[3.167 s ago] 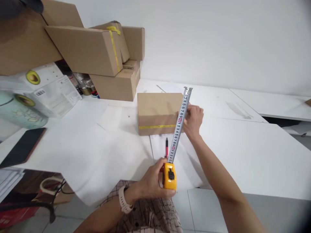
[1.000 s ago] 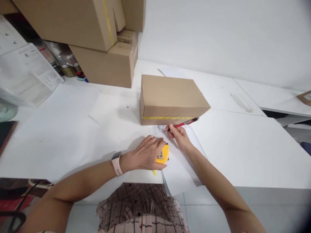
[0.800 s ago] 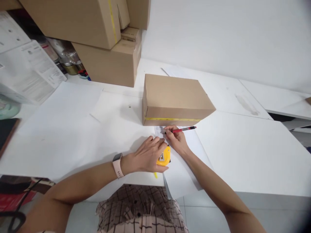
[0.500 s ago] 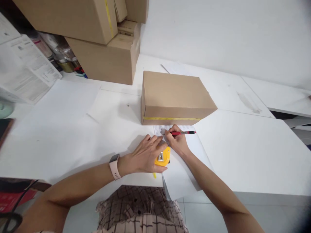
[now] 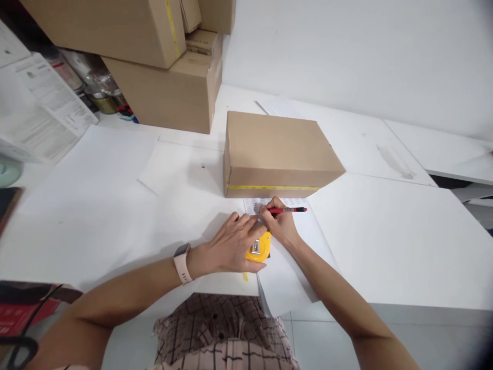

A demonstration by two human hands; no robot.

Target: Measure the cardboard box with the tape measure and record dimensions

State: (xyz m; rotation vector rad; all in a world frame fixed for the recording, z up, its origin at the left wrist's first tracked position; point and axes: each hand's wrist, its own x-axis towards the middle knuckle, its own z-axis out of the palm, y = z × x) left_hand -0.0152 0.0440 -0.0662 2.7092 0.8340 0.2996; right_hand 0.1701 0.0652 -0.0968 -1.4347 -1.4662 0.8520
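My right hand [image 5: 281, 220] is closed around a red pen [image 5: 287, 209], its tip down on a printed sheet of paper [image 5: 311, 226]. The writing tip itself is hidden by my fingers. Under my left hand [image 5: 236, 244] is a yellow tape measure [image 5: 261, 247], gripped between thumb and fingers and resting over the paper. A bit of yellow blade shows below my left thumb. Just beyond both hands lies a closed cardboard box [image 5: 277, 146] with a yellow strip along its near side, covering the top of the sheet.
Stacked cardboard boxes [image 5: 162, 95] stand at the back left of the white table [image 5: 385, 236]. Left of them are jars [image 5: 103, 103] and printed documents [image 5: 50, 97]. Blank white paper [image 5: 96, 169] lies on the left. Another sheet [image 5: 283, 108] lies behind the box.
The pen has shifted and tilted very slightly in my right hand, which stays at the paper. My left hand keeps its hold on the tape measure, nearly unmoved.
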